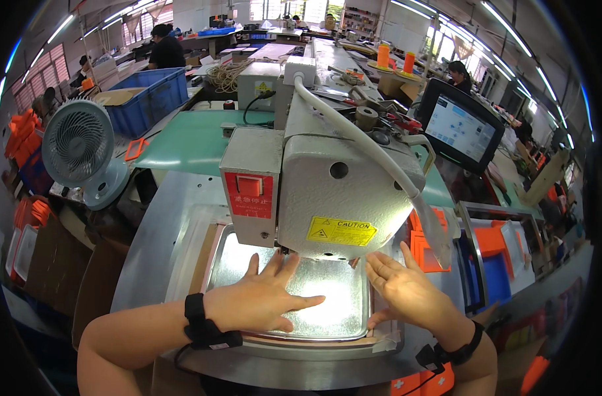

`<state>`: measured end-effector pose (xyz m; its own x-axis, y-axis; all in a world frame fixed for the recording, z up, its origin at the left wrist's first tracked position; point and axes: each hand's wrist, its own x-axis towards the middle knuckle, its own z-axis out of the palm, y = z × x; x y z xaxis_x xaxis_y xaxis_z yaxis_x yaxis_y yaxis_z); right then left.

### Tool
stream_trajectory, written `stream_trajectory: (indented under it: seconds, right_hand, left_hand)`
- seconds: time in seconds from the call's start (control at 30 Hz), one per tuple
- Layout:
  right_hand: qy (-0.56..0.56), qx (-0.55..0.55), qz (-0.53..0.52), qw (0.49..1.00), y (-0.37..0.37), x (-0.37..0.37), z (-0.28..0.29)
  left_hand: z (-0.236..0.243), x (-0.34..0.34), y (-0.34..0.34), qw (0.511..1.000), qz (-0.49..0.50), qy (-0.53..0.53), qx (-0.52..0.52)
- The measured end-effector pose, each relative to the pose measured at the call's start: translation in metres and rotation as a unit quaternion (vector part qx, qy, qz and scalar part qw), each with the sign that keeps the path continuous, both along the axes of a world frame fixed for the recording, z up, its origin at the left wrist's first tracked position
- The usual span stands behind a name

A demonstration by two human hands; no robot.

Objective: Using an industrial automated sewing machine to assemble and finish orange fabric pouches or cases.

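Under the head of a large white sewing machine (340,185) lies a shiny, silvery rectangular panel (314,300) with rounded corners, set in a pale frame (301,346). My left hand (264,294) is open over the panel's left part, its spread fingers reaching toward the machine head. At the panel's right edge is my right hand (410,290), with fingers stretched forward and the thumb low by the frame's edge. Neither hand holds anything I can see. The machine head hides the panel's far side and the needle area. Dark bands with cables circle both wrists.
A box with a red switch (250,188) is fixed to the machine's left. Left stand a fan (80,145) and a blue crate (146,99). A screen (462,129) and a tray with orange pieces (495,244) are at right. Several people sit farther back.
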<state>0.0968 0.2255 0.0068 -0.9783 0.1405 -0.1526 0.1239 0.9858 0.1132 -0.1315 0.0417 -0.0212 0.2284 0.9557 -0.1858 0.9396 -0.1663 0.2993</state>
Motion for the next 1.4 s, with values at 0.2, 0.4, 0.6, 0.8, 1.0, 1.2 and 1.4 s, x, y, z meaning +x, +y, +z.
stream_trajectory:
  seconds: [0.2,0.4,0.6,0.8,1.0,1.2,1.4]
  right_hand:
    - [-0.001,-0.003,0.003,1.0,0.0,-0.001,-0.001]
    - [0.017,-0.009,0.029,0.999,-0.004,-0.014,-0.008]
    - [0.039,-0.015,0.028,0.999,-0.017,-0.028,-0.014]
    - [0.046,-0.019,0.029,0.998,-0.013,-0.036,-0.022]
    - [-0.012,-0.063,-0.011,0.998,-0.003,-0.055,-0.009]
    - [0.08,-0.107,0.017,0.991,0.02,-0.059,-0.02]
    - [0.077,-0.267,-0.062,0.959,0.036,-0.07,-0.024]
  left_hand:
    - [0.008,-0.001,0.003,0.998,0.012,-0.001,-0.068]
    - [0.002,-0.018,-0.011,0.999,0.003,-0.003,-0.039]
    - [0.0,-0.035,-0.025,0.998,0.015,0.012,-0.053]
    - [-0.001,-0.051,-0.024,1.0,-0.003,-0.005,-0.005]
    - [-0.013,-0.069,-0.007,1.0,-0.009,-0.017,-0.025]
    - [-0.012,-0.083,0.011,0.991,0.026,-0.109,-0.078]
    - [-0.01,-0.095,0.019,0.987,0.026,-0.151,-0.042]
